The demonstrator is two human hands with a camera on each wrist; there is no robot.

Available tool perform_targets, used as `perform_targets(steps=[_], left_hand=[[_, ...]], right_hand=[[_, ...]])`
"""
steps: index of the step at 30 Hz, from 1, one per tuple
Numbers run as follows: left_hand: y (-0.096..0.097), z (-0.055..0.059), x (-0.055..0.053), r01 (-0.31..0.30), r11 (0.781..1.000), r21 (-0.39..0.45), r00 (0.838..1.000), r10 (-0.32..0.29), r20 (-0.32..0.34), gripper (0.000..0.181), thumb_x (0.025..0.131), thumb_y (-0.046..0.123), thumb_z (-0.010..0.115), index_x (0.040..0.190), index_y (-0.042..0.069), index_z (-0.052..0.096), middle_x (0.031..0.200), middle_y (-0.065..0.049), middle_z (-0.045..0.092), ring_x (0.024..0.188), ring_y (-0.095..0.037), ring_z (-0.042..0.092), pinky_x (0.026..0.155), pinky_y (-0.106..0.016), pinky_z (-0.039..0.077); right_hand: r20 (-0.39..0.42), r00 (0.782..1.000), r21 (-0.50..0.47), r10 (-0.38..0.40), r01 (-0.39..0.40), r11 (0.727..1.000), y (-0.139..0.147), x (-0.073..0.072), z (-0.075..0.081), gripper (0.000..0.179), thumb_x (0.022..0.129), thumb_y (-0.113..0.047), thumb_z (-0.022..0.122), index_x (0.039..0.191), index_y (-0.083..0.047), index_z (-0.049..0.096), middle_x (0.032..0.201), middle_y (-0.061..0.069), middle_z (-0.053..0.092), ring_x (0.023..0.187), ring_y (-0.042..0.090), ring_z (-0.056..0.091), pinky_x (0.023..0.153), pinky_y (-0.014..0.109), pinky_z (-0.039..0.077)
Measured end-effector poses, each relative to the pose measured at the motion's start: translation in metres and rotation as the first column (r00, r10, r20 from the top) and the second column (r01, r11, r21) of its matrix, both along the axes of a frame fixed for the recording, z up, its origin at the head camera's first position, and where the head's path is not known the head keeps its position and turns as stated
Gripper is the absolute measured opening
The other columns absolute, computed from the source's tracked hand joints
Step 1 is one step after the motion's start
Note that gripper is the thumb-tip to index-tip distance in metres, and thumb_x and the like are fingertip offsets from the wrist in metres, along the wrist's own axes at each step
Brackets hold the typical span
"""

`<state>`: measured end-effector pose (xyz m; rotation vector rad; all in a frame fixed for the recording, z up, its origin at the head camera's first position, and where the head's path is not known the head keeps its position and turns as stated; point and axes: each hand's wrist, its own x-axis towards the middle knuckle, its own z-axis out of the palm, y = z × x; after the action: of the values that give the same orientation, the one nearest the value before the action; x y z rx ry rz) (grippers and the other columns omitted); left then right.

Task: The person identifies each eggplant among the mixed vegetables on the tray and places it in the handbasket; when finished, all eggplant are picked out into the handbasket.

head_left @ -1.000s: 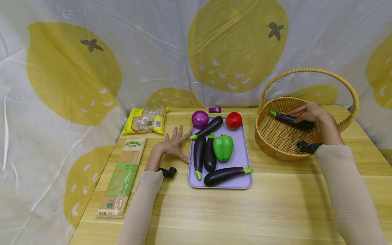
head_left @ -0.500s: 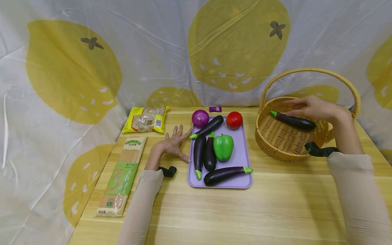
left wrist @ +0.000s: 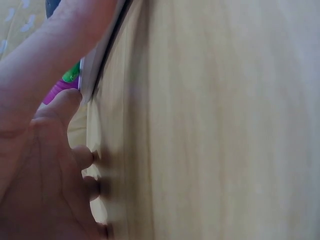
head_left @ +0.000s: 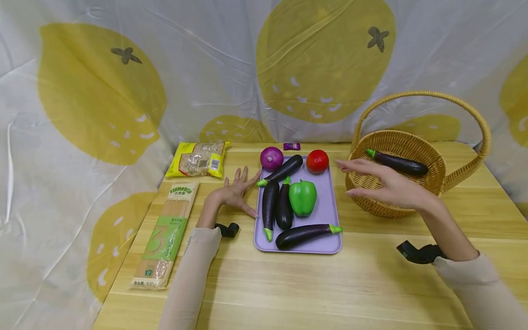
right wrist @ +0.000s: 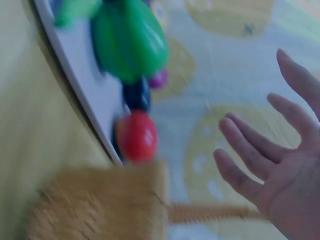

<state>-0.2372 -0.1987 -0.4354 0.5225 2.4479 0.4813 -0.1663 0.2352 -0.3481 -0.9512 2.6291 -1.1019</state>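
My left hand (head_left: 235,195) rests with spread fingers at the left edge of the lilac tray (head_left: 327,197); thumb and index finger meet its rim. On the tray lie several eggplants (head_left: 307,235), a green bell pepper (head_left: 303,198), a red tomato (head_left: 317,161) at the back right and a purple onion (head_left: 271,158) at the back left corner. My right hand (head_left: 389,185) is in the air over the near left rim of the wicker basket (head_left: 381,208), holding nothing, its fingers extended toward the tray. One eggplant (head_left: 400,163) lies inside the basket, near its back wall.
Left of the tray lie a spaghetti pack (head_left: 165,238) and a yellow bag (head_left: 197,159) with a clear window. A small purple packet (head_left: 291,146) sits behind the tray. The basket's tall handle (head_left: 425,94) arches up. A lemon-print cloth (head_left: 214,68) hangs behind the table.
My right hand has let go of the eggplant in the basket, risen, and moved left and nearer, toward the tray. My left hand stays at the tray's edge.
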Motion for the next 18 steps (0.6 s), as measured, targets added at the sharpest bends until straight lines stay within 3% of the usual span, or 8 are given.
perform_targets(steps=[3,5,11,18], left_hand=[[0.000,0.000,0.000,0.001,1.000,-0.002,1.000,-0.001,0.000,0.134,0.076,0.051,0.089,0.166,0.033,-0.010,0.167,-0.019,-0.034,0.154,-0.039,-0.036,0.120,-0.070,-0.022],[0.000,0.000,0.000,0.003,1.000,0.000,1.000,-0.003,-0.002,0.135,0.076,0.051,0.089,0.166,0.033,-0.010,0.167,-0.019,-0.034,0.154,-0.040,-0.036,0.120,-0.071,-0.022],[0.000,-0.001,0.000,0.002,1.000,0.006,1.000,-0.002,-0.008,0.136,0.075,0.051,0.090,0.166,0.034,-0.010,0.167,-0.019,-0.034,0.153,-0.040,-0.036,0.119,-0.071,-0.023],[-0.002,-0.001,-0.001,0.002,1.000,0.012,1.000,-0.002,-0.007,0.136,0.075,0.052,0.090,0.166,0.034,-0.010,0.166,-0.020,-0.034,0.153,-0.040,-0.035,0.119,-0.071,-0.023]], right_hand=[[-0.003,0.998,-0.016,0.063,-0.063,0.998,-0.018,0.010,-0.015,0.066,0.097,-0.021,0.074,0.157,-0.028,0.047,0.156,0.003,0.054,0.148,0.032,0.044,0.118,0.054,0.042],[0.019,0.995,-0.013,0.098,-0.098,0.995,-0.027,0.016,-0.026,0.064,0.097,-0.026,0.075,0.155,-0.026,0.050,0.157,0.004,0.053,0.147,0.040,0.043,0.115,0.066,0.040],[0.055,0.980,-0.001,0.189,-0.190,0.982,-0.049,0.029,-0.052,0.058,0.096,-0.033,0.074,0.150,-0.021,0.057,0.144,0.002,0.059,0.128,0.023,0.059,0.105,0.042,0.054],[0.057,0.976,0.005,0.212,-0.213,0.977,-0.057,0.035,-0.071,0.046,0.096,-0.030,0.074,0.140,-0.017,0.067,0.132,0.003,0.066,0.114,0.020,0.062,0.091,0.032,0.054]])
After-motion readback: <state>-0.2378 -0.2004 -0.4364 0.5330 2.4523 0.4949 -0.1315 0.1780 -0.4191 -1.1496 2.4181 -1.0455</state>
